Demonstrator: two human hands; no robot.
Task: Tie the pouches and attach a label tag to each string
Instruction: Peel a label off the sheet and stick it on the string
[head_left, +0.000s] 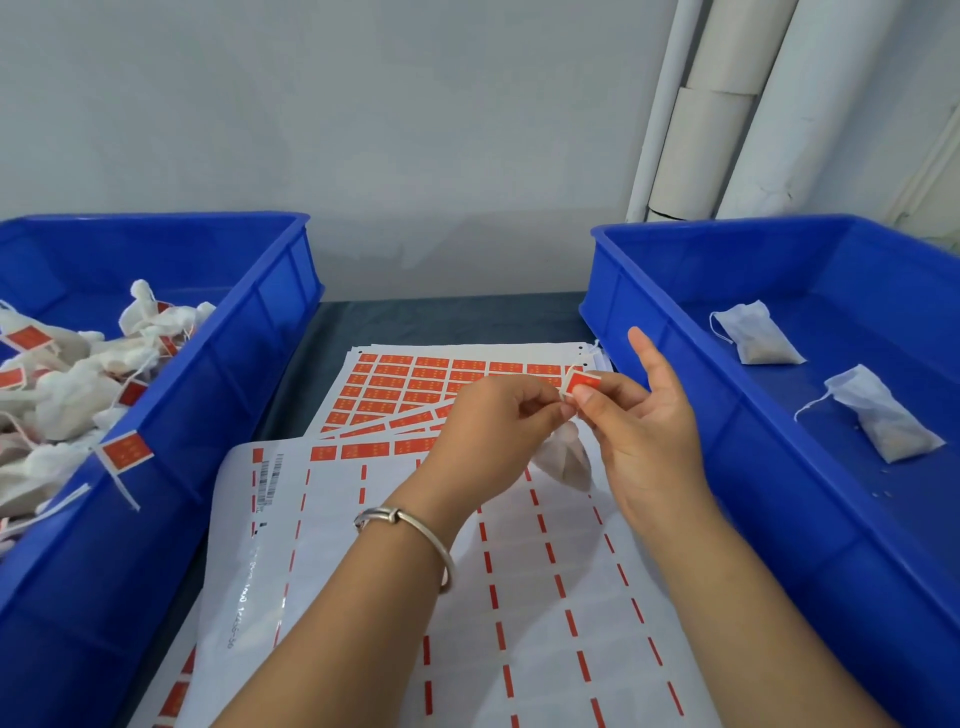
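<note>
My right hand (641, 415) pinches a small red label tag (582, 383) between thumb and fingers, index finger raised. My left hand (493, 415) meets it at the tag's lower left, fingertips pinching there. A white pouch (566, 460) hangs below and behind both hands, partly hidden; its string is too thin to make out. Sheets of red labels (410, 384) lie on the table beneath. Two loose white pouches (756, 335) (888, 415) lie in the right blue bin (727, 431).
The left blue bin (228, 374) holds several white pouches with red tags (127, 449), one tag hanging over its rim. Peeled label backing sheets (519, 597) cover the near table. White pipes (727, 114) stand against the wall at back right.
</note>
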